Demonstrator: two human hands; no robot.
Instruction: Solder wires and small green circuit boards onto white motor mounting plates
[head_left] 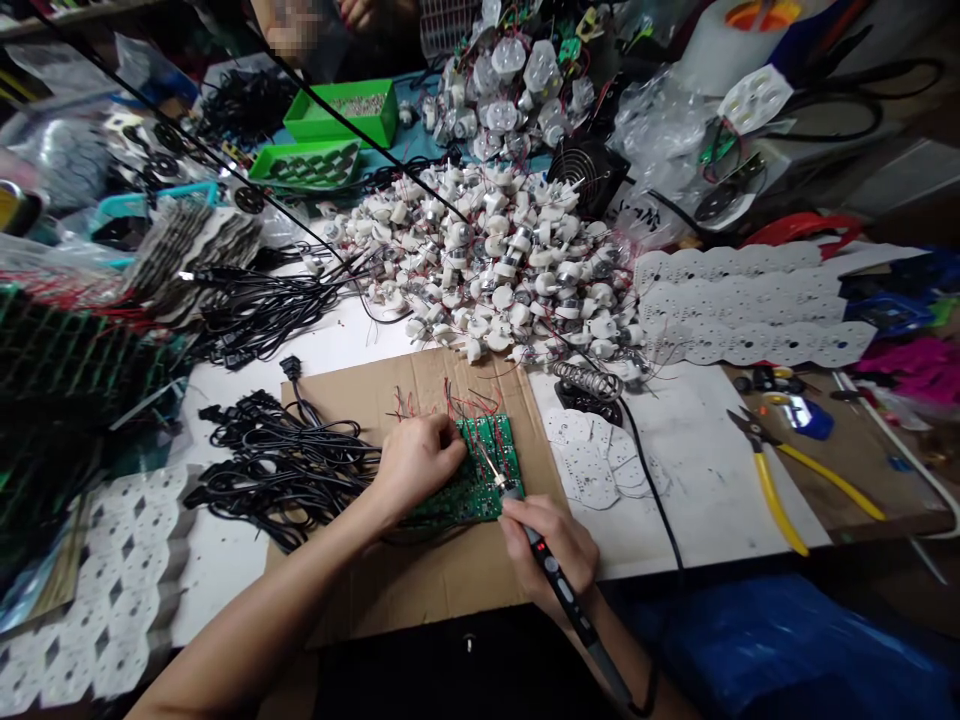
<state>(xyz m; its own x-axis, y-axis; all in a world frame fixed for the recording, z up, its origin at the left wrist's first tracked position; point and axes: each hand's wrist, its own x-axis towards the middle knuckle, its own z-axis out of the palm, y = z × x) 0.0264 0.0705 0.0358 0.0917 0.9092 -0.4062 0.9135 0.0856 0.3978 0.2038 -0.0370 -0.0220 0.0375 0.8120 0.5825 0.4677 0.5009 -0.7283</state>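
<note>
My right hand grips a soldering iron like a pen. The iron is dark grey, with a small red display and a thin metal tip that points up and left over a green circuit board panel. Thin red and black wires stick out from the board's far edge. My left hand rests on the board's left part with its fingers curled closed. What lies between those fingers is hidden. A bundle of black power cables lies left of this hand, and some run toward the board. Brown cardboard lies beneath the board.
A large heap of white motor-like parts with thin wires spreads behind the cardboard. On the right are yellow-handled cutters, a coiled iron stand and white scalloped boards. Green trays stand at the back, near another person's hand.
</note>
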